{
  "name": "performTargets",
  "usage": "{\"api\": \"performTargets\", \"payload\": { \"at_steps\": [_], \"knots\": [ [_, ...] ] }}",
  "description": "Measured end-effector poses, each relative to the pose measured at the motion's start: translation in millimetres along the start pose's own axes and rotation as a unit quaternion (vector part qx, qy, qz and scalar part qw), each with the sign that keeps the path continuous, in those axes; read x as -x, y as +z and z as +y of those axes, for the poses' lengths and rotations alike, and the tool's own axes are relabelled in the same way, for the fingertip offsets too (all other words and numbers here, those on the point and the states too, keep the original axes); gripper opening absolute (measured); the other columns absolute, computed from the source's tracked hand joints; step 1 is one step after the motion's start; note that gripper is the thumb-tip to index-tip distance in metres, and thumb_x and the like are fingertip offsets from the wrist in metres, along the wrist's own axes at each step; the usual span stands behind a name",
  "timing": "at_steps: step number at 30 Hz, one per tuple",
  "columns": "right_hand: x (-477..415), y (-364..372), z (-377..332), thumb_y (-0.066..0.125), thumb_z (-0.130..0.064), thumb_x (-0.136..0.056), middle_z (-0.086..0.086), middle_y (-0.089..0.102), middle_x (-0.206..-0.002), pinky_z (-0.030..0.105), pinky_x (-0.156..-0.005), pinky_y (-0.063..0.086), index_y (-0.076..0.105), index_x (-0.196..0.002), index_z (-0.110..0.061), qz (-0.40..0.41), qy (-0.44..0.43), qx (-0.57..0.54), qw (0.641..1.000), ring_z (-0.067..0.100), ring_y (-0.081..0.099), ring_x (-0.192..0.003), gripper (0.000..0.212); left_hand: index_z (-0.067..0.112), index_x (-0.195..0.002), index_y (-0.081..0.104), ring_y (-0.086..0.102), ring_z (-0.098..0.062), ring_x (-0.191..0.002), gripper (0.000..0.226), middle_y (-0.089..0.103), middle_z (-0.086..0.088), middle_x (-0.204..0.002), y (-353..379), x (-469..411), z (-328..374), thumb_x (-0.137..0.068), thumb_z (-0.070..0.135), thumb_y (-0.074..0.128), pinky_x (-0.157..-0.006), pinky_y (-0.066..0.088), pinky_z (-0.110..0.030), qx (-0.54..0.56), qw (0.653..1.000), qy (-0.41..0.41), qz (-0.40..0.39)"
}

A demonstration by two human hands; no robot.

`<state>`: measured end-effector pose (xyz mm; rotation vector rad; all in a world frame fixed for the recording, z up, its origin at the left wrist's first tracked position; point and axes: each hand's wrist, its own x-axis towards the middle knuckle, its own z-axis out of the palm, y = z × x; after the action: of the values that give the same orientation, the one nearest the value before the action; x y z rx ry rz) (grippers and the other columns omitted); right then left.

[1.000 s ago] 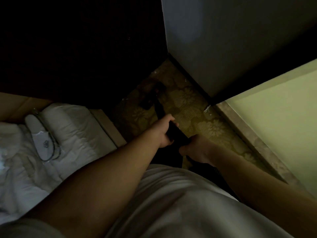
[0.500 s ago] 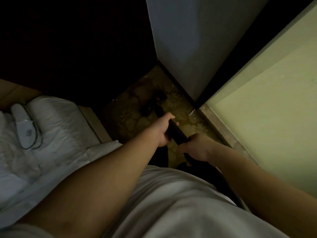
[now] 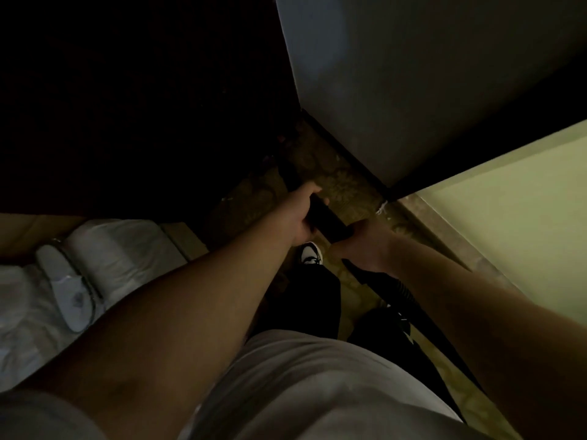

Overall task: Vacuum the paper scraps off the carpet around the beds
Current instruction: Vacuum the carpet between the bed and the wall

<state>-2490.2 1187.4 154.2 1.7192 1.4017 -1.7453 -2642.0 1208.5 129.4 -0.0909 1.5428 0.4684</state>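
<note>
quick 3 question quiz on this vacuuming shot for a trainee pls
1. True or false: the left hand and the right hand both grip the vacuum wand.
2. Fill in: the white slipper lies on the ___.
3. Where is the white paper scrap?
A. pinched in the left hand
B. on the carpet by the skirting
C. on top of the vacuum wand

Key:
1. True, with the left hand farther along the wand.
2. bed
3. B
</note>
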Motion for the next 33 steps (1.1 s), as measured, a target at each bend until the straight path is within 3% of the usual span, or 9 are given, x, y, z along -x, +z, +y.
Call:
{"api": "performTargets", "payload": {
  "at_steps": [2, 5, 7, 12, 15, 22, 27, 30, 33],
  "knots": [
    [-17, 5, -10, 0.071, -0.027, -0.092, 0.001, 0.067, -0.079, 0.021, -0.050, 0.045, 0.063, -0.080, -0.017, -0.010, -0.004, 0.000, 1.000, 0.009, 0.058, -0.057, 0.018, 0.016, -0.097, 0.059, 0.060, -0.016, -0.086, 0.017, 0.063, 0.002, -0.089, -8, -9, 11, -0.097, 0.034, 0.058, -0.080, 0.044, -0.032, -0.003, 1.000, -0.015, 0.008],
    [-35, 15, -17, 0.069, -0.015, -0.093, -0.001, 0.063, -0.061, 0.013, -0.034, 0.035, 0.062, -0.078, -0.010, -0.020, 0.027, -0.042, 0.999, 0.002, 0.055, -0.034, 0.017, 0.017, -0.100, 0.059, 0.061, -0.016, -0.088, 0.016, 0.063, 0.001, -0.092, -18, -21, 17, -0.097, 0.033, 0.059, -0.074, 0.047, -0.033, 0.001, 0.999, -0.041, 0.018],
    [-41, 21, -16, 0.069, -0.016, -0.092, 0.002, 0.063, -0.064, 0.012, -0.034, 0.035, 0.064, -0.082, -0.008, -0.028, 0.049, -0.048, 0.997, 0.003, 0.056, -0.033, 0.013, 0.017, -0.099, 0.060, 0.061, -0.017, -0.087, 0.017, 0.062, 0.001, -0.092, -20, -26, 15, -0.098, 0.034, 0.058, -0.071, 0.046, -0.033, -0.005, 0.998, -0.058, 0.017],
    [-35, 20, 0, 0.069, -0.015, -0.092, 0.003, 0.064, -0.064, 0.013, -0.037, 0.039, 0.065, -0.083, -0.009, -0.058, 0.066, -0.063, 0.994, 0.007, 0.058, -0.036, 0.011, 0.015, -0.094, 0.060, 0.060, -0.019, -0.087, 0.020, 0.061, 0.000, -0.090, -15, -26, -1, -0.100, 0.033, 0.055, -0.087, 0.046, -0.036, -0.001, 0.998, -0.069, 0.006],
    [-26, 17, 9, 0.070, -0.022, -0.086, 0.004, 0.069, -0.069, 0.021, -0.051, 0.048, 0.070, -0.087, -0.009, -0.065, 0.067, -0.042, 0.995, 0.016, 0.066, -0.053, 0.014, 0.015, -0.096, 0.058, 0.059, -0.018, -0.087, 0.017, 0.060, 0.000, -0.088, -7, -18, -11, -0.100, 0.032, 0.055, -0.103, 0.044, -0.040, 0.017, 0.998, -0.061, 0.004],
    [12, 0, 51, 0.073, -0.030, -0.087, 0.008, 0.074, -0.090, 0.025, -0.059, 0.049, 0.072, -0.090, -0.013, -0.098, 0.076, 0.010, 0.992, 0.019, 0.066, -0.069, 0.017, 0.015, -0.093, 0.058, 0.058, -0.019, -0.090, 0.020, 0.059, 0.000, -0.090, 24, 6, -57, -0.099, 0.034, 0.055, -0.096, 0.043, -0.037, 0.038, 0.996, -0.075, -0.005],
    [47, -3, 94, 0.072, -0.031, -0.084, 0.017, 0.078, -0.103, 0.035, -0.070, 0.053, 0.075, -0.097, -0.008, -0.111, 0.080, 0.024, 0.990, 0.028, 0.073, -0.083, 0.026, 0.013, -0.099, 0.058, 0.059, -0.021, -0.091, 0.020, 0.059, -0.001, -0.090, 48, 19, -109, -0.098, 0.032, 0.057, -0.105, 0.044, -0.040, 0.096, 0.993, -0.071, -0.017],
    [62, -3, 109, 0.073, -0.029, -0.078, 0.016, 0.079, -0.096, 0.037, -0.065, 0.052, 0.076, -0.093, -0.007, -0.098, 0.062, 0.023, 0.993, 0.027, 0.072, -0.076, 0.027, 0.014, -0.107, 0.059, 0.060, -0.021, -0.089, 0.022, 0.061, -0.001, -0.090, 56, 25, -130, -0.097, 0.034, 0.060, -0.096, 0.045, -0.041, 0.111, 0.992, -0.062, -0.012],
    [77, 6, 111, 0.074, -0.034, -0.075, 0.014, 0.080, -0.096, 0.043, -0.072, 0.060, 0.076, -0.089, -0.009, -0.083, 0.044, 0.040, 0.995, 0.032, 0.078, -0.088, 0.029, 0.015, -0.109, 0.059, 0.061, -0.022, -0.089, 0.024, 0.061, -0.001, -0.092, 51, 31, -138, -0.096, 0.034, 0.061, -0.089, 0.048, -0.041, 0.108, 0.993, -0.049, -0.012]
  ]
}}
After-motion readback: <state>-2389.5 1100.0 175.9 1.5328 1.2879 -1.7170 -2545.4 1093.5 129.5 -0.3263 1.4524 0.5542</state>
